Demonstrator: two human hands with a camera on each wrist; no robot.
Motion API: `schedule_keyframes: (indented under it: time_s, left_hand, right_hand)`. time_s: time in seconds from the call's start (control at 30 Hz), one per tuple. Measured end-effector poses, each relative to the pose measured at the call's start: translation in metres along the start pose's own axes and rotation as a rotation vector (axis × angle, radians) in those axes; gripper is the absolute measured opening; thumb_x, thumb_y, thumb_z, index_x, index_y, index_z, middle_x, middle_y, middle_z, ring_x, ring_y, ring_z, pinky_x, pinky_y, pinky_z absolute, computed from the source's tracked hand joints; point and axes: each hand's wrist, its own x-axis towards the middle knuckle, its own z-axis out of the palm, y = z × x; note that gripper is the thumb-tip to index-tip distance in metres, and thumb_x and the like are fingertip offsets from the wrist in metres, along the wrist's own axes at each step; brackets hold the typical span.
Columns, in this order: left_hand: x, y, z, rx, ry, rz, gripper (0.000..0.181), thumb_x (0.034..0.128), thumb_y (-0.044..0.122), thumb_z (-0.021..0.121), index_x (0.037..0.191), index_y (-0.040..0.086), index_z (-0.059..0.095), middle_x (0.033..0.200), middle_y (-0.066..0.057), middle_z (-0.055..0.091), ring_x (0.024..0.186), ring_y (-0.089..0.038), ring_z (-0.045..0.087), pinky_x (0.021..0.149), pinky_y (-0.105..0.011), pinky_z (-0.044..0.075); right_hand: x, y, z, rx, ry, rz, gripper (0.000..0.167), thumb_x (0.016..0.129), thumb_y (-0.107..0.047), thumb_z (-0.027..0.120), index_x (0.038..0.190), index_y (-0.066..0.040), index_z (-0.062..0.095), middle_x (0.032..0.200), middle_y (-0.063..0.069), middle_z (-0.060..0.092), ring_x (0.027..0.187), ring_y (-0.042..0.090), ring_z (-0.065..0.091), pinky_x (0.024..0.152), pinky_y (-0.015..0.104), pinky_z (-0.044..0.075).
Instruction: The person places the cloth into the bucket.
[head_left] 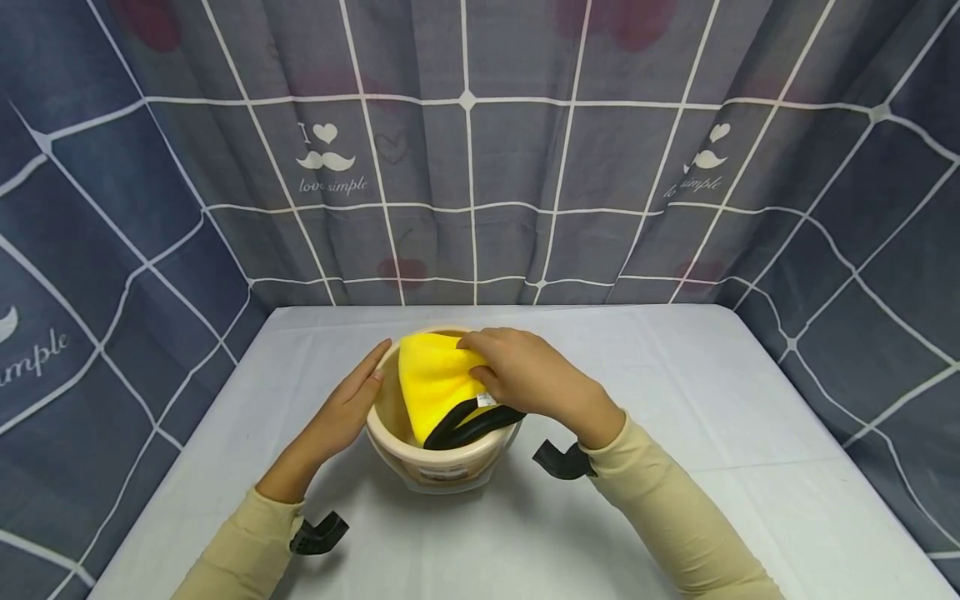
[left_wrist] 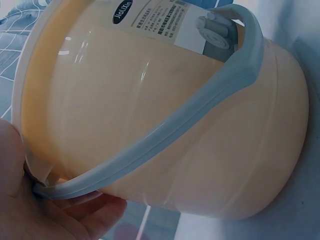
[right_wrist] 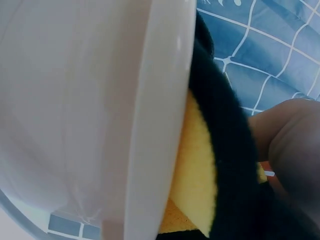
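Observation:
A cream bucket (head_left: 392, 440) stands upright on the white table, its grey-blue handle (left_wrist: 165, 132) hanging down across its side in the left wrist view. Inside the bucket's mouth sits a folded yellow cloth (head_left: 435, 375) with a black edge (right_wrist: 220, 125) and a small white tag. My right hand (head_left: 525, 371) pinches the cloth at its upper right, over the rim. The left hand (head_left: 348, 408) rests against the left side of the rim, thumb on the near part and fingers along the outside (left_wrist: 102, 212).
The white table cover (head_left: 637, 375) extends around the bucket. Grey-blue curtains (head_left: 517, 158) with white grid lines stand behind the table and at both sides. Black straps are at both sleeves' cuffs.

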Motion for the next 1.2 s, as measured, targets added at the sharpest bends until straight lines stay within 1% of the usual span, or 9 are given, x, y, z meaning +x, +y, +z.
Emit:
schedule_keyframes:
  time_s: [0.17,0.33,0.53,0.7,0.87,0.97,1.1,1.2]
  left_hand:
    - [0.001,0.000,0.000,-0.008,-0.007,0.001,0.053,0.1127,0.017,0.032,0.160,-0.003,0.019,0.166,-0.022,0.017,0.152,-0.039,0.015,0.119,-0.058,0.015]
    - [0.001,0.000,-0.001,-0.010,-0.008,0.002,0.053,0.1126,0.016,0.032,0.160,-0.003,0.019,0.166,-0.023,0.016,0.152,-0.039,0.014,0.119,-0.058,0.014]
    - [0.001,-0.001,-0.001,-0.018,-0.008,0.005,0.053,0.1126,0.016,0.032,0.160,-0.003,0.019,0.166,-0.023,0.017,0.152,-0.039,0.015,0.119,-0.058,0.014]
    - [0.000,-0.002,-0.001,-0.028,-0.012,0.006,0.053,0.1126,0.015,0.032,0.160,-0.003,0.019,0.166,-0.023,0.018,0.152,-0.039,0.016,0.119,-0.057,0.015]
    - [0.000,-0.001,-0.001,-0.019,-0.008,0.011,0.052,0.1125,0.015,0.032,0.160,-0.004,0.020,0.165,-0.024,0.018,0.152,-0.039,0.017,0.119,-0.056,0.016]
    - [0.001,-0.001,-0.001,-0.021,-0.006,0.012,0.052,0.1125,0.015,0.032,0.160,-0.003,0.020,0.165,-0.024,0.019,0.152,-0.039,0.017,0.119,-0.055,0.016]
    - [0.001,-0.002,-0.001,-0.035,-0.009,0.012,0.052,0.1126,0.015,0.032,0.160,-0.003,0.020,0.165,-0.024,0.018,0.152,-0.038,0.017,0.119,-0.054,0.015]
    - [0.000,-0.003,0.000,-0.044,-0.011,0.013,0.052,0.1125,0.015,0.032,0.160,-0.004,0.019,0.165,-0.024,0.017,0.152,-0.038,0.016,0.119,-0.055,0.015]
  right_hand:
    - [0.002,-0.002,0.000,-0.012,-0.030,0.009,0.030,0.095,-0.008,0.067,0.125,-0.004,0.066,0.111,0.009,0.071,0.095,0.023,0.066,0.089,0.039,0.055]
    - [0.005,-0.004,0.000,-0.020,-0.056,0.012,0.030,0.095,-0.007,0.068,0.125,-0.003,0.066,0.113,0.008,0.071,0.095,0.023,0.067,0.089,0.038,0.054]
    - [0.009,-0.006,0.004,-0.024,-0.080,0.019,0.029,0.094,-0.008,0.070,0.123,-0.004,0.067,0.112,0.007,0.072,0.091,0.023,0.067,0.087,0.038,0.055]
    - [0.010,-0.006,0.008,-0.041,-0.100,0.037,0.028,0.093,-0.009,0.070,0.120,-0.006,0.068,0.107,0.006,0.073,0.086,0.023,0.067,0.081,0.040,0.055]
    - [0.011,-0.007,0.009,-0.051,-0.119,0.051,0.027,0.093,-0.010,0.070,0.120,-0.008,0.068,0.102,0.005,0.073,0.077,0.021,0.062,0.073,0.038,0.054]
    - [0.012,-0.008,0.010,-0.048,-0.137,0.065,0.028,0.093,-0.011,0.071,0.121,-0.009,0.068,0.105,0.005,0.073,0.078,0.020,0.062,0.074,0.037,0.053]
    - [0.014,-0.009,0.013,-0.045,-0.163,0.083,0.030,0.093,-0.012,0.072,0.122,-0.009,0.069,0.110,0.004,0.073,0.083,0.021,0.065,0.080,0.037,0.054]
    - [0.016,-0.010,0.016,-0.045,-0.174,0.088,0.030,0.092,-0.012,0.073,0.121,-0.008,0.069,0.109,0.004,0.073,0.083,0.021,0.065,0.079,0.038,0.055]
